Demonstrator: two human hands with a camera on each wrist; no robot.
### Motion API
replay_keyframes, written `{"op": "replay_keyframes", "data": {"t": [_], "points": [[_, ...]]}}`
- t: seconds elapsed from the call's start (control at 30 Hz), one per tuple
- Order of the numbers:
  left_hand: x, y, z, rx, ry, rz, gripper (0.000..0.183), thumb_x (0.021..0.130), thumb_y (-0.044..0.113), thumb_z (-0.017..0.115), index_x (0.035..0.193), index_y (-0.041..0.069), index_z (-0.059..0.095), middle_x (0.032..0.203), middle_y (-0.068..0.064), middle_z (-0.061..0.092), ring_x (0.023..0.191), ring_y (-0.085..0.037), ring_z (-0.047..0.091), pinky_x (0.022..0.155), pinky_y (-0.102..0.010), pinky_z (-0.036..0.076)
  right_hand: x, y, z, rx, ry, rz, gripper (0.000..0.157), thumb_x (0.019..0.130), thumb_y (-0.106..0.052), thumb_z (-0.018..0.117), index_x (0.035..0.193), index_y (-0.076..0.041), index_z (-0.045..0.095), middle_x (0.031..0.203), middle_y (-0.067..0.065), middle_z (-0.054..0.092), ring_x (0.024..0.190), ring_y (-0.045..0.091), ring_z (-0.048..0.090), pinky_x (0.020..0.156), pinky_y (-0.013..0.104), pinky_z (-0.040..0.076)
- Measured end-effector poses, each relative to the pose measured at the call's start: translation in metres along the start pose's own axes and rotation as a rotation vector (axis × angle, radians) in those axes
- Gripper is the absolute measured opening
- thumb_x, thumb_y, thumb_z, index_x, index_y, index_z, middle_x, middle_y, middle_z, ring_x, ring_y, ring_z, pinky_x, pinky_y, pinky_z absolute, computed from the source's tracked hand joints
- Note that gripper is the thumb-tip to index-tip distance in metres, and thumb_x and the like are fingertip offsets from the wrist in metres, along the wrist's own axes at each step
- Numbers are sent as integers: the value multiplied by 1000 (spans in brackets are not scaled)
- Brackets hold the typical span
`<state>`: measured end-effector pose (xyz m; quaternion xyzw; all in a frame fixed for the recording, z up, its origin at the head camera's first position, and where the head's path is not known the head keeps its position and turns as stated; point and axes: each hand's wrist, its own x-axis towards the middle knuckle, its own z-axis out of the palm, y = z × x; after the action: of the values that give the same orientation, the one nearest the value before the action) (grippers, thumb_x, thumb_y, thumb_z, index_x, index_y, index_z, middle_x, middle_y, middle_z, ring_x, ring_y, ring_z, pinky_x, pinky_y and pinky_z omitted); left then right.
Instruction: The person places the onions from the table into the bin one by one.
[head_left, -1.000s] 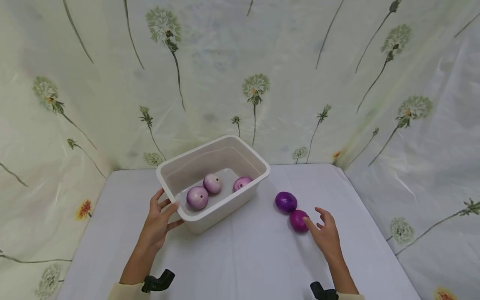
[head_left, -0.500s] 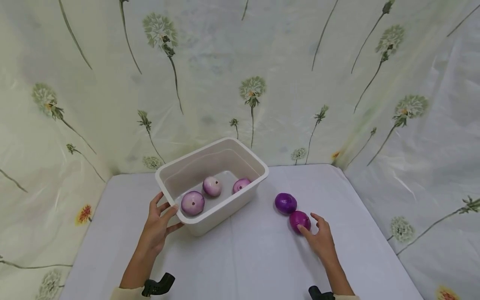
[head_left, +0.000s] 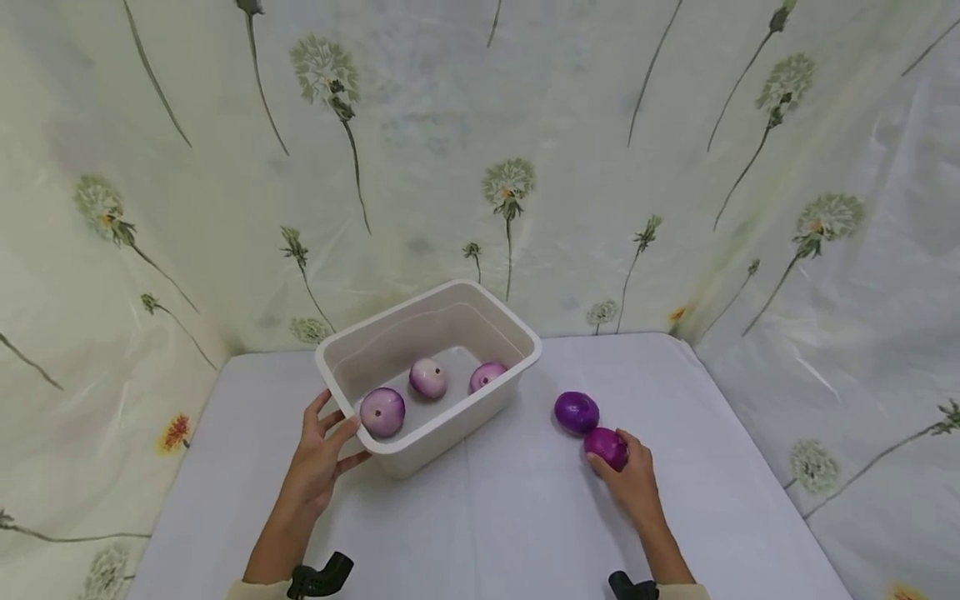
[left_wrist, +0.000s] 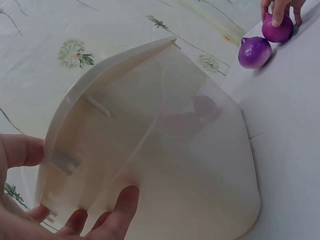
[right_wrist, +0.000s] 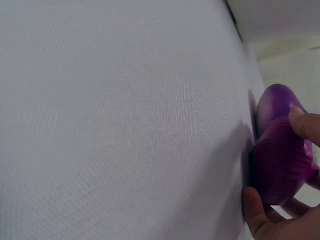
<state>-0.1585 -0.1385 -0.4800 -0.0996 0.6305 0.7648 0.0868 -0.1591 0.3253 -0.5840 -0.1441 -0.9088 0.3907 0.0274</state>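
A white plastic bin (head_left: 450, 429) stands tilted across the table, with three pale purple onions inside: a front one (head_left: 382, 412), a middle one (head_left: 428, 378) and a right one (head_left: 487, 376), partly hidden by the wall. My left hand (head_left: 313, 467) grips the bin's left end, thumb at the rim and fingers spread along the outer wall (left_wrist: 195, 165). On the right, my right hand (head_left: 633, 483) holds a magenta onion (head_left: 606, 448) between thumb and fingers, low at the cloth. Touching or nearly touching it is a darker purple onion (head_left: 577, 412).
White cloth (head_left: 480, 533) covers the table. Behind and on both sides hangs a pale curtain (head_left: 420, 167) printed with dandelions. The bin's far rim is near the table's back edge. Black straps with mounts (head_left: 322, 575) sit on the wrists.
My right hand has come in from the right and closed round the magenta onion. Inside the bin, the front onion has rolled slightly toward the near left. My left hand stays on the bin.
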Motion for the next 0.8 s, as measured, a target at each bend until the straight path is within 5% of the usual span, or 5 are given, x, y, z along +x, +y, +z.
{"op": "replay_keyframes", "data": {"t": [0.53,0.8], "points": [[0,1,-1,-14,-9,8,79,89,27,62,145,35,7,143,-13,25,119,-29,45,88,-49,51,-10,2,-4,38,137,-6,75,81,-40,69,140,-8,34,134,24,33,120,41,39,97,62,37],[1,1,0,1,-11,9,75,92,24,58,145,33,5,144,-13,24,124,-34,40,89,-49,51,-6,-52,-39,92,199,-157,72,81,-36,71,139,-12,37,133,19,36,114,32,44,87,51,48]]}}
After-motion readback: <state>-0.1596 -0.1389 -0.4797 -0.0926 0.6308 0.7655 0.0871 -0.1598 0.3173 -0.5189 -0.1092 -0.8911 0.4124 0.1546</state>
